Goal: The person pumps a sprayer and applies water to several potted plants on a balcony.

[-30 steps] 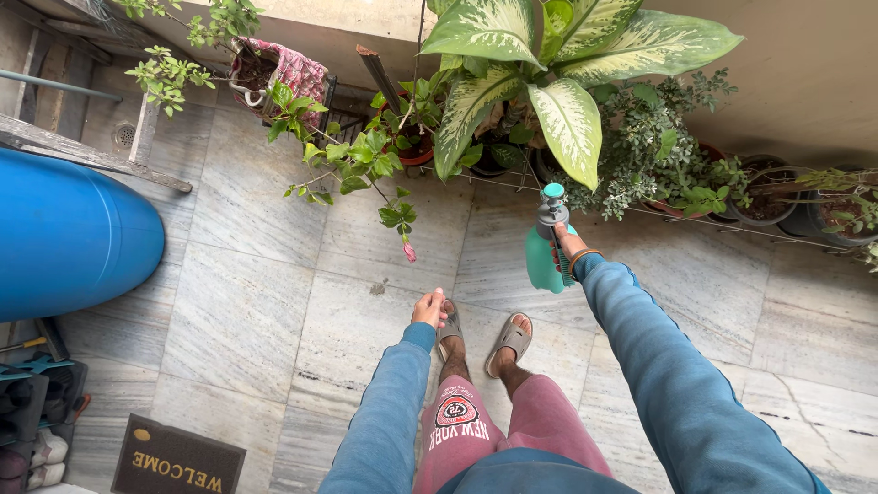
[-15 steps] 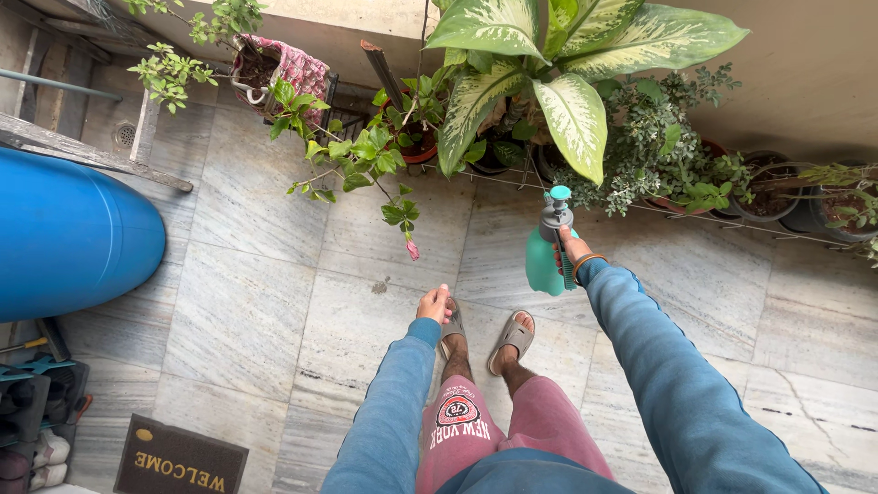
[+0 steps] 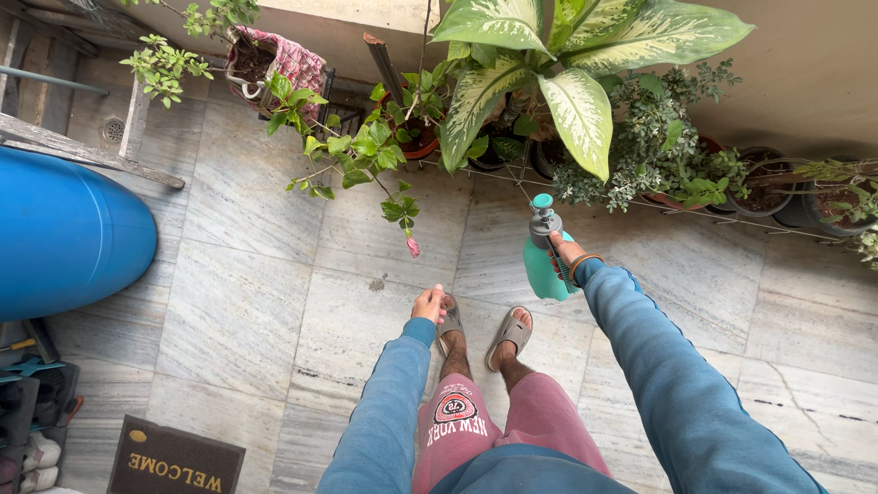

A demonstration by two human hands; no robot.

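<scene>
My right hand [image 3: 564, 250] grips a green pump spray bottle [image 3: 542, 259] by its handle, its grey and teal pump top pointing toward the plants. The bottle hangs just in front of a big plant with broad green-and-cream leaves [image 3: 558, 64]. My left hand [image 3: 429, 303] hangs loose at my side above my left foot, holding nothing, fingers slightly curled. Both arms wear blue sleeves. My feet in grey sandals [image 3: 508, 333] stand on pale stone tiles.
A row of potted plants [image 3: 704, 178] lines the wall at the top. A thin-stemmed plant with a pink bud [image 3: 412, 246] leans over the floor. A blue barrel [image 3: 64, 233] lies at left, a doormat [image 3: 174, 460] at bottom left, shoes [image 3: 37, 412] beside it.
The spray bottle and my right hand have shifted slightly left and up, closer to the large-leafed plant. My left hand stays where it was.
</scene>
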